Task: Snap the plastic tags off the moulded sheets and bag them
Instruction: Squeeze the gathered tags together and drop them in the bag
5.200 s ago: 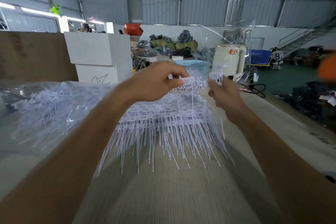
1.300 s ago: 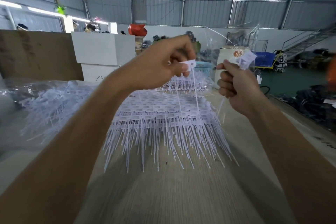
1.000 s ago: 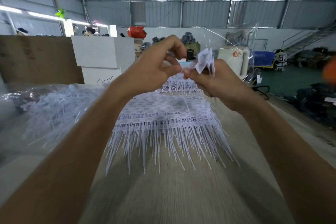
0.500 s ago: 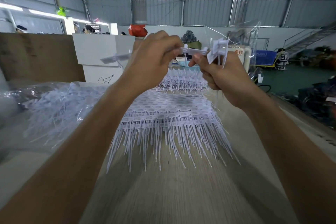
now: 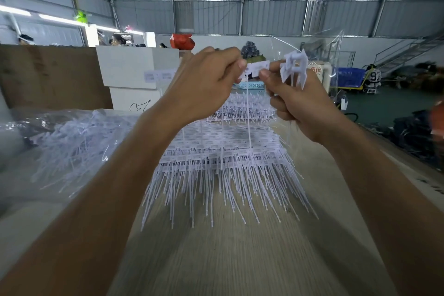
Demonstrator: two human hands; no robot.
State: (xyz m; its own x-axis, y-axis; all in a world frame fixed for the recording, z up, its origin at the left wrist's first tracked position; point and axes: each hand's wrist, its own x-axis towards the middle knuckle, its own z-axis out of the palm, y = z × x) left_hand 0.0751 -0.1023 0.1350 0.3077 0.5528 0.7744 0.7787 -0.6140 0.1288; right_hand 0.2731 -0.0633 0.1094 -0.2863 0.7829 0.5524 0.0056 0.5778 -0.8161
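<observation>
White plastic tag (image 5: 256, 70) held up at chest height above stack of moulded sheets (image 5: 223, 151), long tail hanging down. Left hand (image 5: 204, 86) pinches tag's left end; right hand (image 5: 298, 106) pinches right end, also clutching bunch of snapped tags (image 5: 294, 68). Clear bag of loose tags (image 5: 72, 142) left on wooden table (image 5: 240, 259).

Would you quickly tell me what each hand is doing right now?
Left hand: pinching one end of a white tag.
Right hand: pinching the tag's other end, gripping a bunch of snapped-off tags.
</observation>
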